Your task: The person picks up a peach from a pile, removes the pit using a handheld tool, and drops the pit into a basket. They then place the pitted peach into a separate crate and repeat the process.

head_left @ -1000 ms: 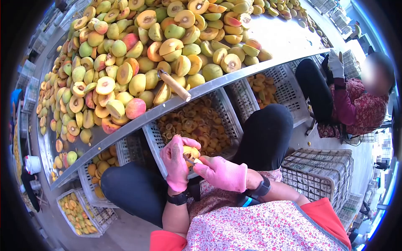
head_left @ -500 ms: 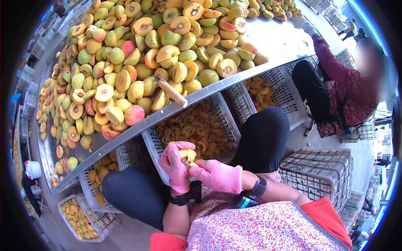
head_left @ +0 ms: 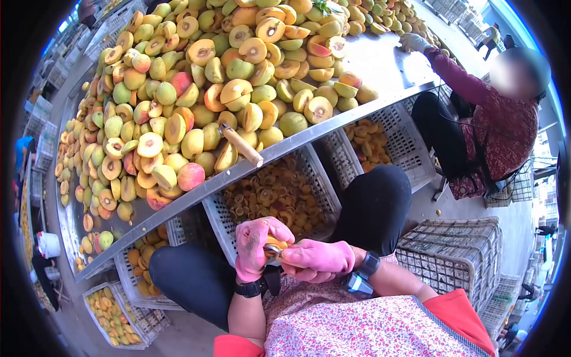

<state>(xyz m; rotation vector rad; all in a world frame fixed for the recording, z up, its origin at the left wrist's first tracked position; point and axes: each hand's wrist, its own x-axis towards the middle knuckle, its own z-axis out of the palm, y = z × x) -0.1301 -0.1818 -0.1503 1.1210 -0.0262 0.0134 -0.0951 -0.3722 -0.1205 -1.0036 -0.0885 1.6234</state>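
My left hand [head_left: 253, 245], in a pink glove, is closed around a peach half [head_left: 277, 241]. My right hand [head_left: 318, 260], also pink-gloved, grips a small metal pitting tool [head_left: 273, 250] whose curved end is against the fruit; its handle is hidden in my fist. Both hands meet above my lap, just in front of a white crate [head_left: 217, 229] that contains peach pieces [head_left: 273, 193]. Beyond them, a second tool with a wooden handle [head_left: 242, 144] rests across the edge of the metal table, its metal end among the halved peaches [head_left: 238, 92].
The metal table's raised rim [head_left: 208, 178] runs diagonally above my knees. More crates of fruit [head_left: 369, 143] stand beneath it, and another [head_left: 113, 315] is on the floor at left. An upturned crate [head_left: 452, 250] sits at right. A co-worker [head_left: 502, 119] reaches over the table.
My hands have shifted slightly right and down, and the tool's metal end now shows more clearly at the peach half. The co-worker's gloved hand has moved left over the table.
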